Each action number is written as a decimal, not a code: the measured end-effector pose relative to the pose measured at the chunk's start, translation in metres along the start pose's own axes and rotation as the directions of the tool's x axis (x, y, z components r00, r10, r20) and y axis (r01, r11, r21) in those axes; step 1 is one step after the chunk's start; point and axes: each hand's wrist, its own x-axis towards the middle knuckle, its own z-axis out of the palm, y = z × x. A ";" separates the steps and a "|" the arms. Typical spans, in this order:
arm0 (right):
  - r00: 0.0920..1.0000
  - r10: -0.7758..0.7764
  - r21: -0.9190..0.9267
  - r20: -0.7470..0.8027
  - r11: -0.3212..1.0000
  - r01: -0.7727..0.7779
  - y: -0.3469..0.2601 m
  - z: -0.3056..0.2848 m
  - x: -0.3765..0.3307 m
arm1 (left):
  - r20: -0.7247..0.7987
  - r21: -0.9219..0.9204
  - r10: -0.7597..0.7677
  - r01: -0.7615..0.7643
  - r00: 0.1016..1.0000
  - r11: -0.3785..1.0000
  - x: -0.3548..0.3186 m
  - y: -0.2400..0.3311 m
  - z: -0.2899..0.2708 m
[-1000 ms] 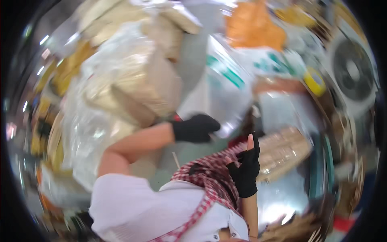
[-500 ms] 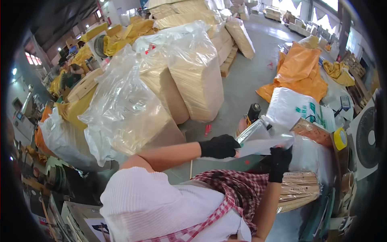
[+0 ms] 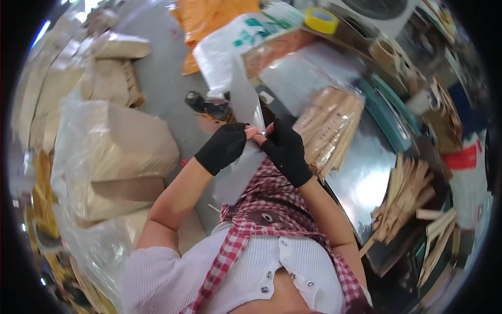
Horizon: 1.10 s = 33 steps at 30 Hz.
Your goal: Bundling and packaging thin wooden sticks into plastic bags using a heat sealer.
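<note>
My left hand [image 3: 224,148] and my right hand [image 3: 288,155], both in black fingerless gloves, meet in front of the checked apron [image 3: 277,196]. Bare fingertips of both pinch a sheet of clear plastic film [image 3: 244,99], perhaps a flat bag. It stretches away from the fingers toward a white plastic sack [image 3: 217,57] and also hangs below them. A black-handled object [image 3: 206,106], too blurred to name, lies beyond my left hand. Next to my right hand is a film-wrapped bundle of light wooden strips [image 3: 332,125].
Large film-wrapped tan bales [image 3: 130,138] stand at the left. An orange sack [image 3: 209,15] and a yellow tape roll [image 3: 321,21] are at the far side. On the metal table [image 3: 361,172], loose wooden strips [image 3: 405,193] lie at the right, near teal bars [image 3: 387,112].
The view has swung right and down. My hands, earlier apart with the film stretched between them, are now close together at the fingertips, and the film points away from me.
</note>
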 end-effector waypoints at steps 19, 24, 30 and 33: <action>0.968 0.217 -0.407 -0.123 0.879 -0.249 0.044 -0.113 -0.046 | -0.233 0.638 0.563 -0.312 0.793 0.704 -0.011 -0.004 -0.042; 0.620 -0.040 -0.409 -0.783 0.785 -0.466 0.098 -0.123 -0.006 | -0.014 0.530 0.411 -0.342 0.912 0.776 -0.005 0.032 0.034; 0.650 0.667 0.361 -0.364 0.745 -0.561 0.101 -0.121 0.022 | -0.050 0.783 0.422 -0.227 0.905 0.580 0.041 -0.010 -0.016; 0.757 0.608 0.513 -0.239 0.741 -0.433 0.126 -0.128 0.019 | -0.212 0.651 0.512 -0.271 0.832 0.709 0.049 -0.021 0.009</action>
